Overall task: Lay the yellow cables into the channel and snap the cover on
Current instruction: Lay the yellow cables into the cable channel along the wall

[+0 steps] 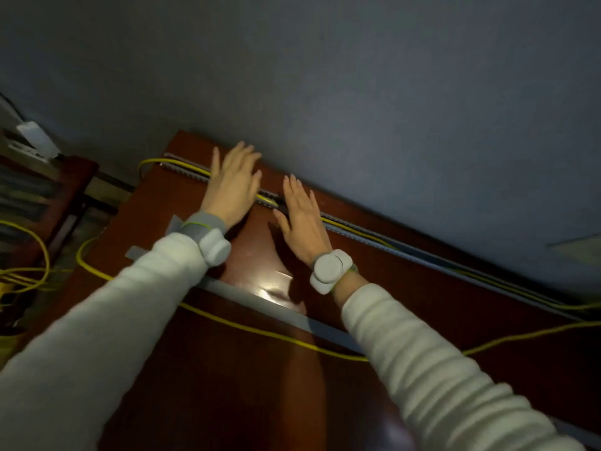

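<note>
Left hand (pixel 234 183): flat and spread, palm down, fingers extended toward the wall; laid across the channel, gripping nothing.
Right hand (pixel 302 219): flat too, fingers straight and slightly apart, palm down over the channel just beside the left hand; closed on nothing.
Channel (pixel 367 234): long grey slotted strip along the far edge of the table, close to the wall (pixel 357 92), running from upper left to lower right; open on top wherever visible.
Yellow cables (pixel 374 238): lying inside the channel to the right of the right hand, seen again in the short gap between the two hands, and emerging at the left end in a loop that curls off the table edge.
Loose yellow cable (pixel 260 333): separate run across the near part of the table, passing under both forearms and rising to the right edge of view.
Cover (pixel 286 312): long grey strip lying on the table nearer the person, roughly parallel to the channel and well apart from it; probably the cover, though blur makes that hard to confirm.
Table (pixel 201 369): glossy reddish-brown top with a bright glare patch between the wrists.
Wrist devices (pixel 328 270): pale rounded units strapped on both wrists, above light ribbed sleeves (pixel 432 379).
Floor at left: more yellow cable (pixel 35 271) in loose coils, beside dark shelving.
</note>
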The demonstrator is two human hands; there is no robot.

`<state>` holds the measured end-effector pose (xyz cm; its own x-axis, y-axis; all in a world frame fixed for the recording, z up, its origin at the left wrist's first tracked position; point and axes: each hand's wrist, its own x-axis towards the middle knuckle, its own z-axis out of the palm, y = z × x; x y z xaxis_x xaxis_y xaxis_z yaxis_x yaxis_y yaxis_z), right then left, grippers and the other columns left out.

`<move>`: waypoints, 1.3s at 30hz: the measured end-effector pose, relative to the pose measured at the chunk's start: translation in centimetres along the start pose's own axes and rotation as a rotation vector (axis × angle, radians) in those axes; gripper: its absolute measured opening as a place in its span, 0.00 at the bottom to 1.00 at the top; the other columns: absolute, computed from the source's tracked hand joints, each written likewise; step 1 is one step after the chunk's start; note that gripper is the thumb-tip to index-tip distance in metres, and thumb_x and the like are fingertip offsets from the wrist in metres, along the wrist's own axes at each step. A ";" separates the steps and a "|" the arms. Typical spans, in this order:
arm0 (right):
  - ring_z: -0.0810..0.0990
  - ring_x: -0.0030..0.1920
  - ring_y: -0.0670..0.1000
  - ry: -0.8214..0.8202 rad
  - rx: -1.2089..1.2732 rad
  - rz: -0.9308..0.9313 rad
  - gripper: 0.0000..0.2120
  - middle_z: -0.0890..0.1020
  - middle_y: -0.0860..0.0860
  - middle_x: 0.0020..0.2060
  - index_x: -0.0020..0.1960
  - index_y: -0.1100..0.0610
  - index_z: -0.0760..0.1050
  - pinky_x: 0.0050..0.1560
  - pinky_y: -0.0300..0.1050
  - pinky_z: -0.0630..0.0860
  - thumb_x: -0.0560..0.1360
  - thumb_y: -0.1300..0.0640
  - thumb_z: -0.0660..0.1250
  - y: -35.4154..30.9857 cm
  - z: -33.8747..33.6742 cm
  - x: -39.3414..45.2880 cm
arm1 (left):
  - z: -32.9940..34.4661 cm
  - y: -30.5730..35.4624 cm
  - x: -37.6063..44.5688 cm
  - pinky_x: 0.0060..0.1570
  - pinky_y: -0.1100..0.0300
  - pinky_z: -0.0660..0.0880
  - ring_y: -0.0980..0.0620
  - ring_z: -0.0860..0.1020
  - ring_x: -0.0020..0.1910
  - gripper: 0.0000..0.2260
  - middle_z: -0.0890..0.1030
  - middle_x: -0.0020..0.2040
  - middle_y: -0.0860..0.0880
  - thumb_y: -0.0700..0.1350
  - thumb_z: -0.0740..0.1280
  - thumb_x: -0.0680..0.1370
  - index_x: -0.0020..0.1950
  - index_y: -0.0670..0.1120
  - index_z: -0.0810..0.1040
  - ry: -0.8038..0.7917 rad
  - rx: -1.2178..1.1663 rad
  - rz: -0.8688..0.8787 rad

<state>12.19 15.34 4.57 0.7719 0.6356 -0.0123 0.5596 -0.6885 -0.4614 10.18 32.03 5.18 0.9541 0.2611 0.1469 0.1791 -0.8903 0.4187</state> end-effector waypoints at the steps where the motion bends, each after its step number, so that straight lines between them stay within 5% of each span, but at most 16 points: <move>1: 0.51 0.78 0.54 0.008 -0.009 0.023 0.28 0.54 0.58 0.77 0.76 0.61 0.50 0.77 0.52 0.46 0.81 0.57 0.58 0.4 -1.1 -1.2 | 0.0 2.5 -0.5 0.77 0.43 0.46 0.48 0.59 0.78 0.18 0.67 0.75 0.45 0.44 0.56 0.82 0.72 0.44 0.68 -0.009 -0.011 0.046; 11: 0.56 0.77 0.54 -0.034 -0.128 0.450 0.26 0.57 0.59 0.76 0.73 0.61 0.58 0.76 0.52 0.48 0.79 0.56 0.61 11.8 -10.0 -20.7 | 4.3 24.1 -10.4 0.77 0.49 0.47 0.49 0.69 0.70 0.14 0.76 0.67 0.48 0.46 0.57 0.81 0.66 0.48 0.72 -0.323 -0.066 0.384; 16: 0.67 0.69 0.59 -0.170 -0.098 0.531 0.19 0.71 0.59 0.68 0.67 0.58 0.70 0.70 0.50 0.62 0.76 0.59 0.66 15.6 -10.8 -28.2 | 8.1 26.8 -16.7 0.67 0.51 0.64 0.42 0.73 0.63 0.14 0.76 0.61 0.44 0.47 0.60 0.80 0.64 0.46 0.73 -0.583 -0.025 0.385; 20: 0.70 0.65 0.60 -0.183 -0.071 0.556 0.19 0.73 0.57 0.63 0.64 0.57 0.72 0.67 0.53 0.66 0.74 0.64 0.68 16.7 -9.5 -31.7 | 10.1 26.9 -19.7 0.63 0.48 0.69 0.41 0.71 0.64 0.16 0.73 0.62 0.43 0.47 0.63 0.79 0.65 0.46 0.72 -0.703 0.007 0.316; 25: 0.71 0.63 0.61 -0.114 -0.156 0.525 0.17 0.72 0.59 0.61 0.61 0.60 0.71 0.63 0.53 0.67 0.73 0.66 0.66 17.1 -7.4 -32.1 | 11.7 26.2 -21.5 0.62 0.46 0.70 0.40 0.70 0.62 0.16 0.71 0.60 0.42 0.47 0.65 0.78 0.64 0.44 0.73 -0.672 0.018 0.279; 32: 0.70 0.62 0.60 -0.134 -0.216 0.487 0.17 0.73 0.60 0.59 0.58 0.63 0.72 0.64 0.54 0.68 0.74 0.54 0.69 18.2 -8.0 -31.1 | 12.1 25.1 -22.3 0.56 0.49 0.70 0.42 0.71 0.59 0.13 0.72 0.59 0.44 0.41 0.67 0.76 0.61 0.44 0.73 -0.535 0.046 0.341; 36: 0.77 0.52 0.61 0.046 0.014 0.378 0.11 0.77 0.59 0.52 0.51 0.62 0.74 0.56 0.55 0.72 0.74 0.55 0.70 17.6 -10.7 -29.8 | 9.9 23.6 -21.8 0.52 0.48 0.72 0.41 0.75 0.55 0.07 0.75 0.56 0.43 0.39 0.61 0.79 0.57 0.44 0.74 -0.426 -0.062 0.359; 39: 0.79 0.44 0.58 0.187 0.155 0.280 0.09 0.79 0.59 0.45 0.46 0.62 0.75 0.49 0.53 0.74 0.72 0.59 0.72 16.9 -13.9 -27.5 | 6.4 20.0 -19.9 0.45 0.49 0.75 0.40 0.80 0.47 0.05 0.80 0.49 0.43 0.45 0.64 0.80 0.53 0.45 0.75 -0.332 -0.236 0.215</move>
<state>4.62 -18.57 9.43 0.9383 0.3458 -0.0016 0.2777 -0.7562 -0.5925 -3.62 6.60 4.89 0.9958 -0.0879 -0.0260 -0.0540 -0.7915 0.6087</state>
